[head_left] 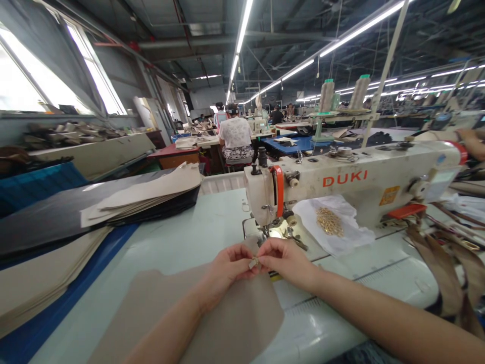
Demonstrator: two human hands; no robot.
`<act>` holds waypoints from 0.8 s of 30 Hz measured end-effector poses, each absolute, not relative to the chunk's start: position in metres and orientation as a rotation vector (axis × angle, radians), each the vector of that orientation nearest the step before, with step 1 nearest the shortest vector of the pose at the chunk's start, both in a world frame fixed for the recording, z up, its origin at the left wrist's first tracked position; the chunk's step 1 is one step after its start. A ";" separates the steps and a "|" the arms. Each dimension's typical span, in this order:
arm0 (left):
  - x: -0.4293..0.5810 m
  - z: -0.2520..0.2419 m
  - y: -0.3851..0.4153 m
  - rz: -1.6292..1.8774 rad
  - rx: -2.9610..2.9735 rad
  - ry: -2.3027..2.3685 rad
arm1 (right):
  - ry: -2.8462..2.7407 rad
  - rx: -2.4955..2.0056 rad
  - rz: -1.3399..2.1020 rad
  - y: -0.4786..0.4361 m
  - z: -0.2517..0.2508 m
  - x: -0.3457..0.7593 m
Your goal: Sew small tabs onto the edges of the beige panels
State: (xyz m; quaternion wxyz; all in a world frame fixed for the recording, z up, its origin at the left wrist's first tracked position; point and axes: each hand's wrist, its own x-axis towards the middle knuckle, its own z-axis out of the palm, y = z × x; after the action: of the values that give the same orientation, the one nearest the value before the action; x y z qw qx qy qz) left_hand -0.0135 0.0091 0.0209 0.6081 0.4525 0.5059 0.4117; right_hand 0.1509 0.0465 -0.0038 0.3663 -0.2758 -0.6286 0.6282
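Note:
My left hand [231, 262] and my right hand [284, 259] meet in front of the sewing machine's needle area, fingertips pinched together. Between them is a small tan tab [253, 263] with what looks like a bit of gold-coloured metal at its top; its finer detail is too small to tell. Beneath my hands and left forearm lies a large taupe panel [242, 323], flat on the pale green table [166, 247]. The sewing machine [303, 177] stands just beyond my fingers, its needle area lit by a lamp.
A white plastic bag [352, 235] bearing small gold metal pieces [329, 221] rests against the machine. Stacked beige panels [151, 192] lie at left, with another beige stack [49, 278] nearer. Brown straps [435, 263] hang at right. A person [235, 134] sits ahead, back turned.

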 end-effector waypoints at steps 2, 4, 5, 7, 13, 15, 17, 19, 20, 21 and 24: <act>-0.012 0.020 0.010 0.980 1.114 1.218 | -1.740 -0.727 1.412 0.042 -0.001 0.152; -0.012 0.020 0.010 1.009 1.220 1.277 | -1.864 -0.758 1.219 0.037 0.002 0.152; -0.011 0.019 0.011 1.013 1.271 1.304 | -1.903 -0.773 1.159 0.035 0.003 0.153; -0.011 0.018 0.011 1.018 1.339 1.353 | -1.935 -0.787 1.096 0.033 0.004 0.153; -0.011 0.016 0.010 1.072 1.389 1.388 | -1.974 -0.725 0.874 0.037 0.003 0.156; -0.011 0.016 0.010 1.104 1.385 1.382 | -1.982 -0.733 0.831 0.038 0.002 0.158; -0.011 0.016 0.010 1.144 1.376 1.372 | -1.985 -0.736 0.789 0.039 0.000 0.158; -0.011 0.016 0.009 1.182 1.371 1.353 | -1.979 -0.734 0.746 0.039 -0.002 0.158; -0.011 0.016 0.009 1.196 1.371 1.345 | -1.973 -0.734 0.726 0.038 -0.003 0.157; -0.011 0.017 0.009 1.207 1.371 1.343 | -1.965 -0.738 0.709 0.038 -0.003 0.156; -0.011 0.017 0.008 1.218 1.379 1.367 | -1.945 -0.767 0.685 0.037 -0.005 0.153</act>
State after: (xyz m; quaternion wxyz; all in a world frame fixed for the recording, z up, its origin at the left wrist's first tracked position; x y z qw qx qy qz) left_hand -0.0114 0.0085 0.0168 0.4122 0.5483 0.5433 0.4840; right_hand 0.1532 0.0372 -0.0048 0.4534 -0.3107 -0.7880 0.2774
